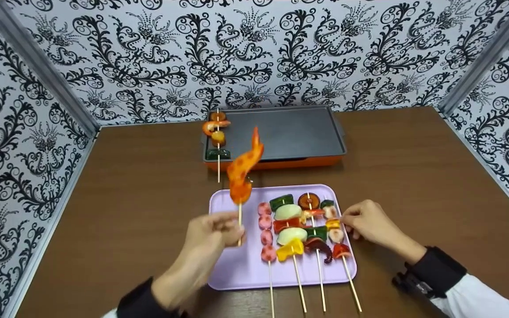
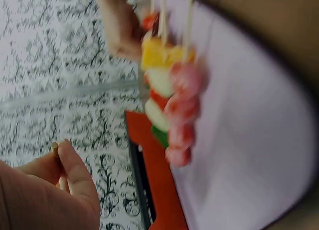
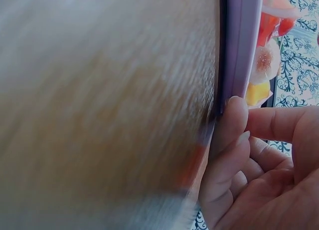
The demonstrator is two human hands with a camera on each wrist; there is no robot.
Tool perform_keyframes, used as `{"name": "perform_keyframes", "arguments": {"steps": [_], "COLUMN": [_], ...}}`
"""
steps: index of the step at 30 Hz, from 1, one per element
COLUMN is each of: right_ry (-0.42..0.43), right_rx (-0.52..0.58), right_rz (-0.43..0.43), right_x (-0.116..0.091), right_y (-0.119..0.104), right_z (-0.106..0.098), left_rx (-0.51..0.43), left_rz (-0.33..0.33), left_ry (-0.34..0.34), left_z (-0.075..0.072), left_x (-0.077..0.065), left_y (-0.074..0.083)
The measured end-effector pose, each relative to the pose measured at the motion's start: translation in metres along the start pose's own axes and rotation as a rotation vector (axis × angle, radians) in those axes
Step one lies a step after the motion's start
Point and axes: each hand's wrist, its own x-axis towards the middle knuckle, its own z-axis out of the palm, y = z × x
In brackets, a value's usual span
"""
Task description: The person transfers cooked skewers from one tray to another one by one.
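Observation:
Held upright above the left part of the lilac tray point(image 1: 237, 269) is a skewer point(image 1: 242, 176) with an orange, dark-spotted piece shaped like a chicken wing. My left hand point(image 1: 210, 236) pinches its stick low down; in the left wrist view, the stick's end shows between thumb and finger. At the tray's right edge, my right hand point(image 1: 371, 223) grips the rim between thumb and index finger, as the right wrist view shows. Several skewers lie on the tray: pink round slices point(image 1: 267, 236), mixed vegetables point(image 1: 290, 236), a shrimp and octopus one point(image 1: 316, 234), and another point(image 1: 336, 225) nearest my right hand.
Behind the tray stands an orange grill with a dark plate point(image 1: 281, 132). A shrimp and vegetable skewer point(image 1: 218, 137) lies along the plate's left side, its stick reaching past the front edge. Patterned panels point(image 1: 254, 57) border the brown table point(image 1: 139, 198) at the back and sides.

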Motion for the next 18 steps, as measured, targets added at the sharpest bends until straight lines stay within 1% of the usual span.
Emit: {"name": "perform_keyframes", "arguments": {"steps": [3,7,10,15,18], "right_ry": [-0.001,-0.003,-0.007,-0.011,-0.011], "right_rx": [-0.01,-0.021,-0.026,-0.024,-0.023], "right_rz": [0.005,0.015,0.019,0.023,0.017], "right_x": [0.001,0.001,0.002,0.002,0.002], "right_y": [0.0,0.001,0.001,0.001,0.001], "right_z": [0.001,0.001,0.001,0.0,0.0], "left_rx": [0.007,0.023,0.017,-0.022,-0.043], "left_rz": [-0.023,-0.056,-0.072,-0.087,-0.127], "left_ry": [0.001,0.003,-0.008,-0.054,-0.076], "left_z": [-0.003,-0.004,-0.004,-0.004,-0.003], "left_x": [-0.014,-0.027,-0.034,-0.041,-0.045], "left_y": [-0.012,-0.027,-0.04,-0.06,-0.067]}}
